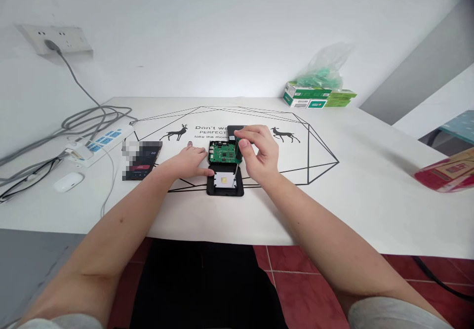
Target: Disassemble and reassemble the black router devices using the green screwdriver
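Note:
A black casing lies on the table, a silvery plate with a yellowish square set in it. Just behind it sits a green circuit board. My right hand holds a dark screwdriver upright, its thin shaft reaching down to the plate's right edge. Against the left side of the casing rests my left hand, fingers spread, thumb touching the casing's edge. Another black part is behind the board, partly covered by my right hand.
A phone, a white earbud case and a power strip with tangled cables are on the left. Green and white boxes under a plastic bag stand at the back right. A red package lies at the far right.

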The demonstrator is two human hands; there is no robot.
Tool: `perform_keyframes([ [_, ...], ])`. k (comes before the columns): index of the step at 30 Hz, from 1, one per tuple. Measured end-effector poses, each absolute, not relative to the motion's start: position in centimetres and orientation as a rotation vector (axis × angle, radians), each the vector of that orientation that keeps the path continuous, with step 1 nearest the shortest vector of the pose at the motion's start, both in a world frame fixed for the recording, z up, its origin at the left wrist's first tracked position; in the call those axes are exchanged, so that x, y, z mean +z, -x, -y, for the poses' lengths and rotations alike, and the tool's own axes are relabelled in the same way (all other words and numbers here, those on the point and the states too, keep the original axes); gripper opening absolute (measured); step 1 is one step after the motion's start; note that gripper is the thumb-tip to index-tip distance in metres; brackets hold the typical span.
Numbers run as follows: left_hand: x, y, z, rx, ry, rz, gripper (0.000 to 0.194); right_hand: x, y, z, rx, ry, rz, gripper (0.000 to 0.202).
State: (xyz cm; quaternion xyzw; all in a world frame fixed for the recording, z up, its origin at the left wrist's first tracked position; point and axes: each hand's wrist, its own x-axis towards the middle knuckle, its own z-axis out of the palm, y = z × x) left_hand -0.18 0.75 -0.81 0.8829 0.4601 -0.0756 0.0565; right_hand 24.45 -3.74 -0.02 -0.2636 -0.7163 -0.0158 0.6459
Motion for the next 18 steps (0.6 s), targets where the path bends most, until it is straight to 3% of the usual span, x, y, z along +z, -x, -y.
perform_keyframes([
  [8, -0.78, 0.26, -0.91, -0.262, -2.715, -1.377, 0.088, -0.5, -24.83, 3.09, -0.013, 0.625, 1.606, 0.034],
  [18, -0.83, 0.39, -0.88, -0.213, -2.713, -1.346, 0.087, 0.04, -24.09, 3.32, 0.066, 0.695, 1.568, 0.014],
])
